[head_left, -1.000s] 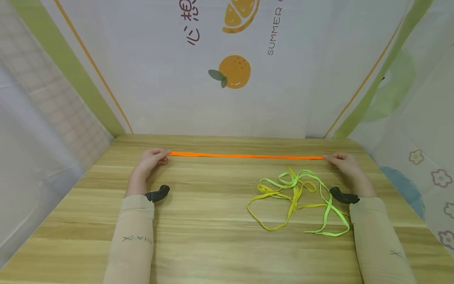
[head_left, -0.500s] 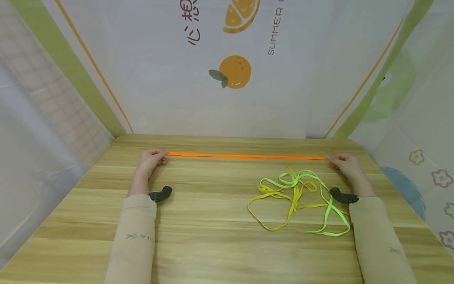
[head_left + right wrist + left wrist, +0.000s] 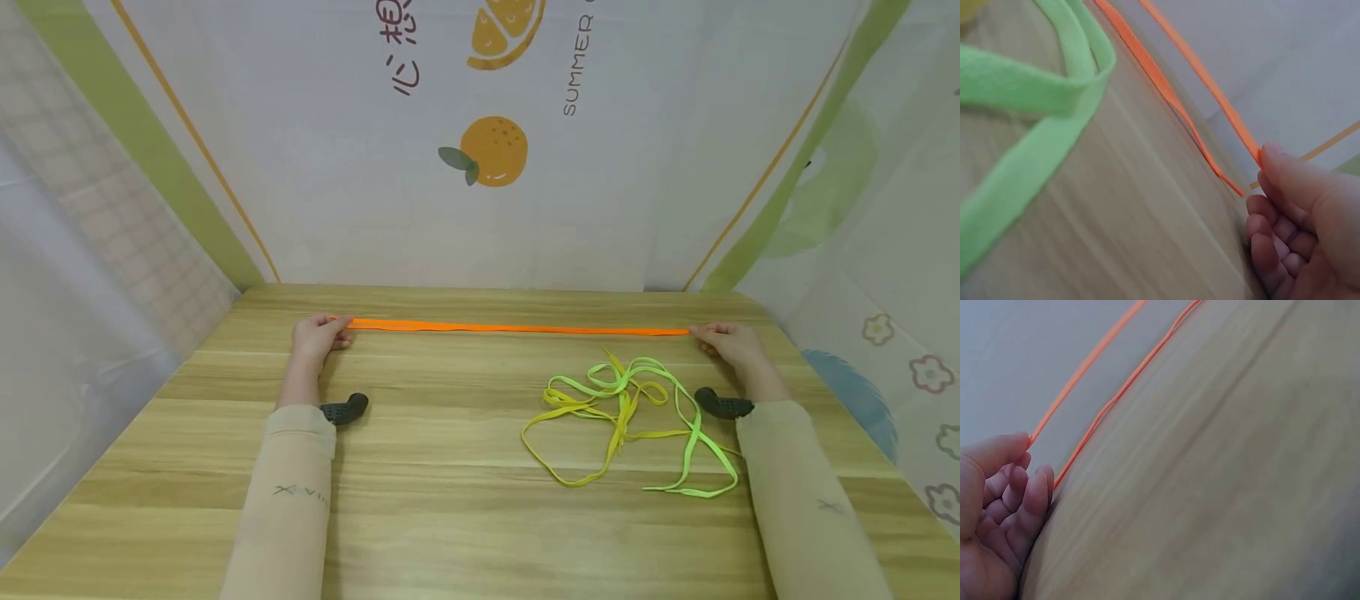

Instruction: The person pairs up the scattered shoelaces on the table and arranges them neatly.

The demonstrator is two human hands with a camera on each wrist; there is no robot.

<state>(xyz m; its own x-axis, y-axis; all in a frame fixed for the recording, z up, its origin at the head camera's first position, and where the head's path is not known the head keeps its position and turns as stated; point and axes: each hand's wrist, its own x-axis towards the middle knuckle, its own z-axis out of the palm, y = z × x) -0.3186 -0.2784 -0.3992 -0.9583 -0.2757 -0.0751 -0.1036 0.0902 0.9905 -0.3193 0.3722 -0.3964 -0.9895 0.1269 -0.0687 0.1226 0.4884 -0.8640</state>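
Observation:
A flat orange shoelace (image 3: 487, 327) stretches almost straight across the far part of the table in the head view. At its left end, my left hand (image 3: 318, 335) pinches it between thumb and fingers. My right hand (image 3: 727, 342) pinches the right end. Both wrist views show two orange strands: the upper strand (image 3: 1079, 374) runs raised to the left thumb, while the lower strand (image 3: 1129, 382) lies along the table to the fingers. In the right wrist view the lower strand ends in a narrow tip (image 3: 1232, 185) beside the curled fingers.
A loose tangle of a yellow shoelace (image 3: 573, 483) and a light green shoelace (image 3: 688, 458) lies on the wooden table (image 3: 450, 517), left of the right forearm. A printed cloth (image 3: 585, 225) hangs behind the far table edge.
My left hand has shifted slightly left, and a narrow gap now shows between the orange strands beside it. My right hand has barely moved. The tangled laces stay put.

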